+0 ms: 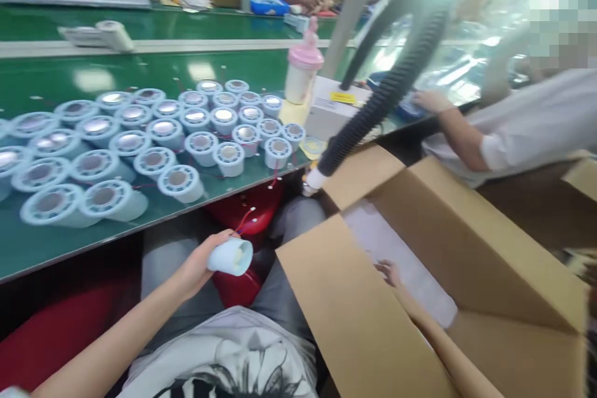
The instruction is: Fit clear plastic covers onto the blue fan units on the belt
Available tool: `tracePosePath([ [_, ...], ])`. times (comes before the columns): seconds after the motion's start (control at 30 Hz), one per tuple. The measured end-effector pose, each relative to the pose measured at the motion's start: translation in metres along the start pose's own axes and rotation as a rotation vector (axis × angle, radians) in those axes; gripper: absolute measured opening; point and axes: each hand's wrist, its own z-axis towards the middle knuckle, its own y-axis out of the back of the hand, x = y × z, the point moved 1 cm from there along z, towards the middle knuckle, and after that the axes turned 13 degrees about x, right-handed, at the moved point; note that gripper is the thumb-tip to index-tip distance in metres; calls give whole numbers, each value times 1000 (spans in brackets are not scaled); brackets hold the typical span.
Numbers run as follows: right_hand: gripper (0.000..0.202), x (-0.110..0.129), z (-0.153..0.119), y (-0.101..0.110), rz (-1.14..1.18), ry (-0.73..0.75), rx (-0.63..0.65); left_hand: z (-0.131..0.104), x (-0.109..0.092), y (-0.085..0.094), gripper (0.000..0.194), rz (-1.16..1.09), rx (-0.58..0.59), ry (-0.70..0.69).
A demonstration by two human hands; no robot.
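Above my lap, my left hand [212, 253] is wrapped round a light-blue plastic cup-shaped housing [237, 258]. The housing lies tilted with its open end to the right, and thin red wires with small white connectors stick out behind it. My right hand [388, 272] reaches down inside a large cardboard box [489, 242], its fingers apart over a pale plastic tray or sheet [410, 267]. No object shows in those fingers, and a box flap hides part of the forearm.
Many similar blue housings [152, 161] with silvery round centres crowd the green bench [219, 189]. Near its edge are a pink-lidded bottle [303, 68], a white box [333, 106] and a black corrugated hose [377, 102]. A co-worker's arm [466, 137] extends at right; others sit opposite.
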Motion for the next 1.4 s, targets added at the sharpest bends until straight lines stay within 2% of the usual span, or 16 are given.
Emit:
tracePosePath([
  [0.1,28,32,8,10,111,97,-110,-3,2,2,31,84,44,-14],
  [0.17,24,75,7,-6,76,297,-42,-4,1,3,32,125,79,-11],
  [0.27,36,146,-4,-68,-385,634,270,-8,-4,4,30,229,154,-6],
  [0.33,44,180,-5,-115,-654,744,320,-13,-10,4,25,299,202,-20],
  [0.4,44,197,0,-151,-803,771,300,-20,-18,4,18,487,253,-121],
  [0.5,33,203,10,-177,-799,714,391,-33,-27,3,17,889,259,-315],
  [0.57,22,204,13,-182,-677,680,509,-38,-29,5,18,1011,203,-369],
  [0.67,5,209,12,-183,-411,627,572,-39,-26,12,27,1005,134,-420],
  [0.73,13,212,10,-183,-222,591,527,-36,-22,19,47,1009,136,-455],
  [0.87,23,214,11,-181,78,473,456,-30,-16,25,67,1013,286,-495],
  [0.97,24,211,13,-176,270,347,453,-30,-15,21,71,844,412,-458],
  [1.03,24,211,13,-173,357,312,456,-32,-15,16,70,712,436,-413],
  [1.1,19,211,11,-169,304,402,486,-33,-16,13,67,605,422,-368],
  [1.17,16,211,8,-167,73,583,503,-34,-16,11,64,499,392,-342],
  [1.27,37,209,1,-165,-300,806,428,-36,-14,10,61,368,370,-287],
  [1.4,39,207,-5,-164,-327,869,407,-41,-14,10,65,346,416,-231],
])
